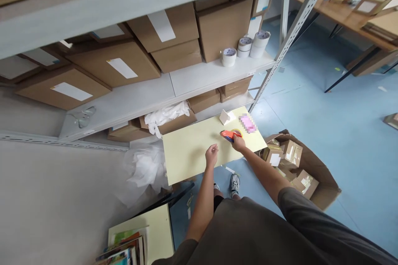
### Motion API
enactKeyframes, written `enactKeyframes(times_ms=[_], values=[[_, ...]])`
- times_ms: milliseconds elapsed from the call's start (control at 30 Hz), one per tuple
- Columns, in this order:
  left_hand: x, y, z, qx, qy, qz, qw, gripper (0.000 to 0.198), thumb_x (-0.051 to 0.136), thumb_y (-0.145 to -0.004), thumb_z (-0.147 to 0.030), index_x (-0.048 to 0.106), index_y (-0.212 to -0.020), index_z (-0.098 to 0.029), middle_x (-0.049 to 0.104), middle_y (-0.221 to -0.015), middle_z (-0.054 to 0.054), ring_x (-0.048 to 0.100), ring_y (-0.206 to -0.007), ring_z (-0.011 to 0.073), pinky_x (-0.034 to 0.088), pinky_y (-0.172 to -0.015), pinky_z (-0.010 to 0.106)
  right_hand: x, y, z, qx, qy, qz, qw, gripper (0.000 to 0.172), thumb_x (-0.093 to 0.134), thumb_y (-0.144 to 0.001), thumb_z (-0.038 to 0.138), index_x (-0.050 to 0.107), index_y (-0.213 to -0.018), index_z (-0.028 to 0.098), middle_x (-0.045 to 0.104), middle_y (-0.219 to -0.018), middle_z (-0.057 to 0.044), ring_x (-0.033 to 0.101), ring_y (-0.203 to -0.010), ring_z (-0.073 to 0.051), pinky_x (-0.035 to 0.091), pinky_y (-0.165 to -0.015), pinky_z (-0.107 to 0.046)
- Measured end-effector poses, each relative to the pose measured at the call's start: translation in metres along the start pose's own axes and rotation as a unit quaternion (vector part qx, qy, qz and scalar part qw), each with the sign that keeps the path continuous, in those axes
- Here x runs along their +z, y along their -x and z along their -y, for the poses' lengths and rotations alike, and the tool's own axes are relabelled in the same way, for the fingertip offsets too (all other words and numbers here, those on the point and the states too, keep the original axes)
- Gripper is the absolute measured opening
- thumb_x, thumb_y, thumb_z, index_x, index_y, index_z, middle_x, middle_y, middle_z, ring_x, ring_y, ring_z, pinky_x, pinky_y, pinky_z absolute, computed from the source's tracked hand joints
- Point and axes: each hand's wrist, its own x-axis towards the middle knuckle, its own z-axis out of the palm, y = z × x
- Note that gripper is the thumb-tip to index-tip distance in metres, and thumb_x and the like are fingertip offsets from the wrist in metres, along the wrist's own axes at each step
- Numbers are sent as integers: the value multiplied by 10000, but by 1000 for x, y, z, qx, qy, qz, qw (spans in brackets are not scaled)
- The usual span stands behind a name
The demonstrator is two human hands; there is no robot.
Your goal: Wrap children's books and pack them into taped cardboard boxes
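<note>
In my right hand (pixel 239 143) is an orange and blue tape dispenser (pixel 229 134), held by its near end above the pale yellow table (pixel 183 149). A yellowish roll (pixel 238 132) shows at the dispenser's side. My left hand (pixel 211 155) hovers over the table to the left of the dispenser, apart from it. Its fingers are curled in toward the thumb, and whatever may be between them is too small to make out. Beyond the dispenser, a small white folded card or box (pixel 225 117) and a pink blurred item (pixel 248 123) lie on the table.
A grey shelf (pixel 202 76) with cardboard boxes (pixel 226 29) and white tape rolls (pixel 229 56) stands behind the table. An open carton (pixel 326 192) of small boxes is at the right on the floor. Plastic wrap (pixel 144 167) bulges at the left; books (pixel 130 250) lie nearer.
</note>
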Motion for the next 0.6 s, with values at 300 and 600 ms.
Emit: enactKeyframes(times_ms=[300,600], values=[[-71,-40,-122,106,49,0,993,404,661,-971,-482,755,-1233,-190,788,-1231,131,773,-1047,237,594,-1018,406,-99,21,73,-282,59,-49,956,381,661,-960,375,530,-1262,184,719,-1174,-214,655,-1069,-360,542,-952,-516],[-139,-56,-237,290,-29,190,937,352,751,-943,-406,807,-1228,-206,790,-1280,116,739,-1163,258,589,-1023,384,-153,41,192,-338,72,-43,938,292,720,-948,399,627,-1138,197,748,-1138,-162,679,-1044,-330,541,-950,-451]])
